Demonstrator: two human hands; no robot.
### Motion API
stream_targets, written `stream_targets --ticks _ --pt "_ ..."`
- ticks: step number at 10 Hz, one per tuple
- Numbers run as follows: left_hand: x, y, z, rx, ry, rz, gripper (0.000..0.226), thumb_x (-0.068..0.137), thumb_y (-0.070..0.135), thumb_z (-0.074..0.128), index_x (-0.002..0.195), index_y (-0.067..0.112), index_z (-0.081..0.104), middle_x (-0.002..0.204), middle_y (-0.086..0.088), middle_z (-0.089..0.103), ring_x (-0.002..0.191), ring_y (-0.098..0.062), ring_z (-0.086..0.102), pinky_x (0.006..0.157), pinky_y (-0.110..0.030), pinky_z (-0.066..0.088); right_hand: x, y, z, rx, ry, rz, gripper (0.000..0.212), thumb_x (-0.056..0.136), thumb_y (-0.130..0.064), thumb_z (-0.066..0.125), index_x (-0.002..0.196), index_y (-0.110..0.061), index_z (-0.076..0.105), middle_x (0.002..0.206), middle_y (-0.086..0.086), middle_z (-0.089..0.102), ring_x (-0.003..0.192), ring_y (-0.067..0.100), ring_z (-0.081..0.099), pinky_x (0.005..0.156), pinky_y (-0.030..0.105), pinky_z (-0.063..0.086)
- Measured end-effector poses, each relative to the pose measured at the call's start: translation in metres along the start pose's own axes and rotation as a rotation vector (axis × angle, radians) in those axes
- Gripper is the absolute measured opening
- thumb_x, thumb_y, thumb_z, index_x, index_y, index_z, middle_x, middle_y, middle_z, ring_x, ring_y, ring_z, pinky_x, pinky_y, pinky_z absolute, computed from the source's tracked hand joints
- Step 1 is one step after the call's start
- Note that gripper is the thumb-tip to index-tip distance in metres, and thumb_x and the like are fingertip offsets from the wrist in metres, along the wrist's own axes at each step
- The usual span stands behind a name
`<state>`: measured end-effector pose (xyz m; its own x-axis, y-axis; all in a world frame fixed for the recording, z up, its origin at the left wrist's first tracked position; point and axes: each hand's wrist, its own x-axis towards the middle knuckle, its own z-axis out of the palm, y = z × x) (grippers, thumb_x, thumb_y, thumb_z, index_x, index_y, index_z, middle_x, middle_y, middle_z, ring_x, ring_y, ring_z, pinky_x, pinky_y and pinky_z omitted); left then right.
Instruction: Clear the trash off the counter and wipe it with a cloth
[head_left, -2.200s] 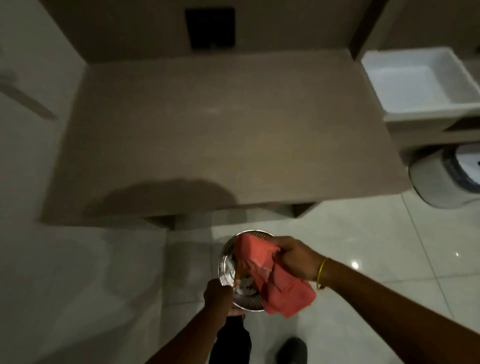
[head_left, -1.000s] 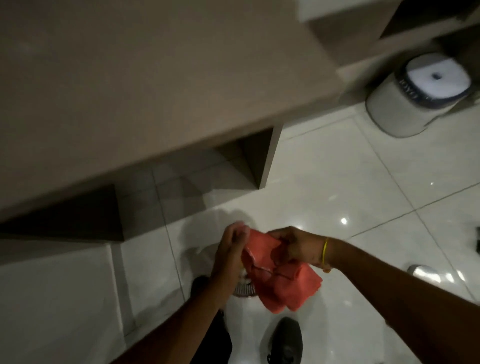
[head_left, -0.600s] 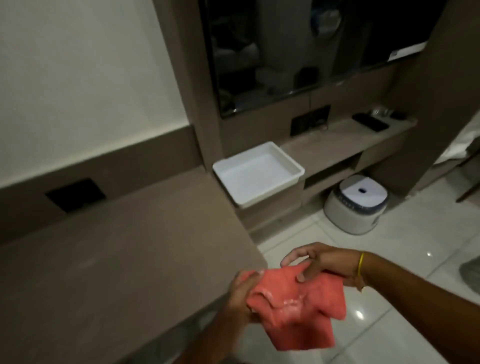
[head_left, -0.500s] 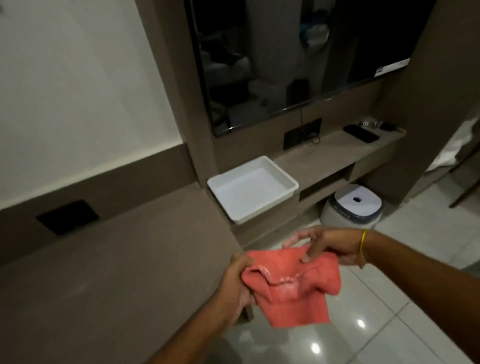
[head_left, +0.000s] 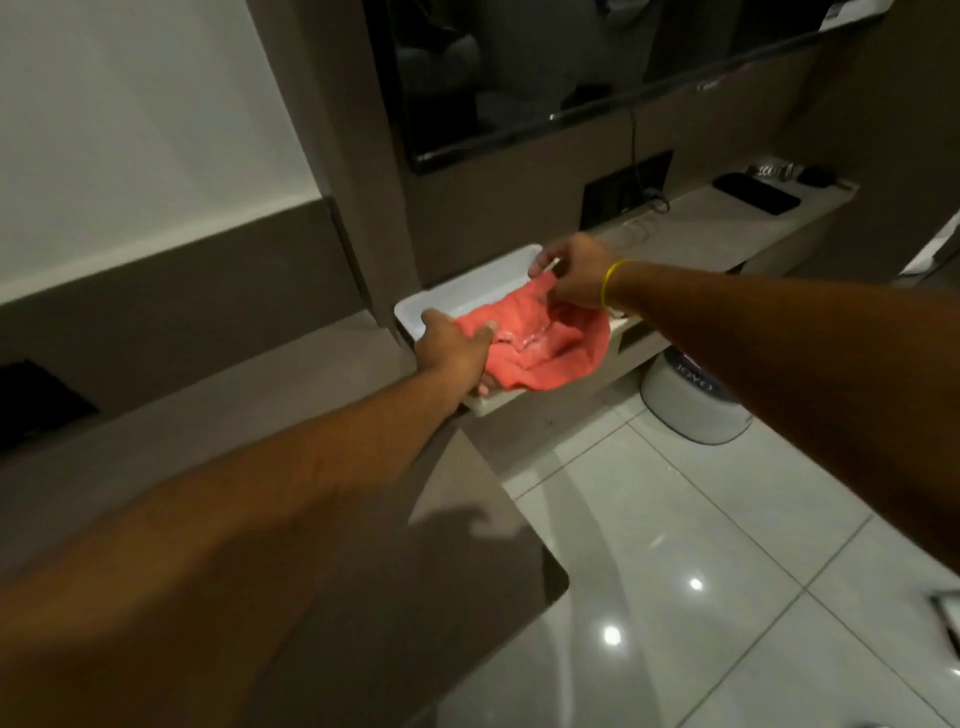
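From the head view, both arms are reaching out, holding the cloth (head_left: 540, 345) over the white tray (head_left: 470, 296) beside the counter (head_left: 322, 395). Best lowered flat, without bunching. The left hand (head_left: 452, 351) is gripping its near edge, fingers curled; the right hand (head_left: 576, 270) is pinching its far corner.

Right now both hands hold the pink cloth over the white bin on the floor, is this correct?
Not quite. The head view shows the left hand and right hand holding the pink cloth over the white tray on the low shelf, not over the white bin on the floor.
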<state>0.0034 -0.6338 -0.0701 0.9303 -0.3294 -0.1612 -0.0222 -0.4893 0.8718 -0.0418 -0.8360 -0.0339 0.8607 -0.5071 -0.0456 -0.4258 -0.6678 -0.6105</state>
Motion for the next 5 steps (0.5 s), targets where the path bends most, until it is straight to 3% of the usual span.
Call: stream_targets --ticks 1,2,3,4,5 --pt "0.024 -0.013 0.011 0.046 0.043 -0.019 0.068 0.096 0.029 0.070 0.149 0.009 0.033 0.132 -0.013 0.059 0.089 -0.032 0.072 0.063 -0.021 0.060 0.019 -0.004 0.028 -0.188 0.067 -0.084 0.033 0.076 -0.006 0.081 0.106 -0.020 0.078 0.097 0.005 0.077 0.092 0.022 0.071 0.090 0.032 0.057" --pt "0.033 -0.020 0.016 0.069 0.073 -0.042 0.062 0.100 0.029 0.058 0.154 0.010 0.035 0.144 -0.018 0.057 0.121 -0.035 0.062 0.105 -0.044 0.055 0.030 -0.008 0.048 -0.278 0.086 -0.159 0.037 0.079 -0.005 0.080 0.115 -0.016 0.075 0.115 0.008 0.078 0.107 0.029 0.072 0.095 0.034 0.056" --pt "0.032 -0.019 0.017 0.155 0.067 -0.003 0.044 0.098 0.036 0.056 0.130 0.006 0.063 0.125 -0.018 0.070 0.104 -0.032 0.066 0.102 -0.045 0.056 0.030 -0.009 0.058 -0.373 0.101 -0.192 0.043 0.083 -0.006 0.079 0.124 -0.014 0.070 0.126 0.014 0.072 0.116 0.034 0.067 0.101 0.038 0.053" --pt "0.019 -0.016 0.015 0.481 0.006 0.227 0.051 0.087 0.037 0.078 0.128 0.011 0.062 0.132 -0.011 0.062 0.113 -0.029 0.065 0.099 -0.042 0.059 0.013 -0.016 0.060 -0.459 0.112 -0.233 0.045 0.090 -0.015 0.075 0.134 -0.016 0.063 0.143 0.014 0.060 0.129 0.035 0.058 0.110 0.045 0.051" --pt "-0.006 -0.002 -0.004 0.624 -0.027 0.369 0.055 0.092 0.030 0.068 0.141 0.008 0.055 0.155 -0.015 0.045 0.135 -0.033 0.052 0.113 -0.047 0.048 -0.022 -0.027 0.059 -0.536 0.069 -0.272 0.058 0.091 -0.028 0.068 0.146 -0.020 0.052 0.158 0.011 0.047 0.142 0.036 0.047 0.113 0.053 0.046"
